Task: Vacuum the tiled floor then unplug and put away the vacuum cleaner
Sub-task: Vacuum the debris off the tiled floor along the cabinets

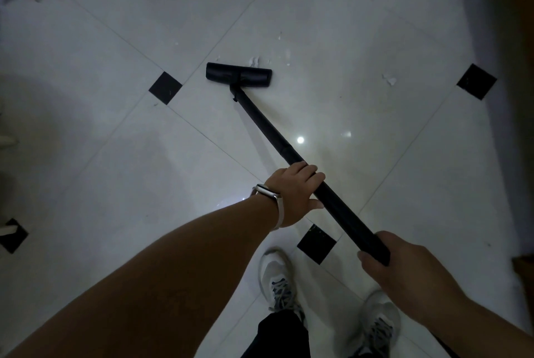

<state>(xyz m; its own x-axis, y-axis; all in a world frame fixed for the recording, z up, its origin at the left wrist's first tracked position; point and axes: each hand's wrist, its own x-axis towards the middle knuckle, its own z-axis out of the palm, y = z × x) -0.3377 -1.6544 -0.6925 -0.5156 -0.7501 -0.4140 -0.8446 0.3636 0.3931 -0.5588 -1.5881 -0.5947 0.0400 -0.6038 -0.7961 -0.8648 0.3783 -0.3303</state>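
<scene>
Head view, dim light. Black vacuum wand (289, 152): left hand (294, 193) wrapped around mid-tube, right hand (404, 268) gripping the near end. Floor nozzle (239, 74): flat on the white tiled floor (115, 68), white paper scraps (255, 62) touching its far edge. White sneakers (278, 279) below.

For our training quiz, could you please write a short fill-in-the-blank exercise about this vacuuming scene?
1. The watch is worn on the ____ wrist.
2. The hand gripping the wand farther from the floor head is the ____ hand.
3. The small diamond tiles set into the floor are ____.
4. The paper scraps lying on the floor are ____ in colour.

Missing words: left; right; black; white.
</scene>
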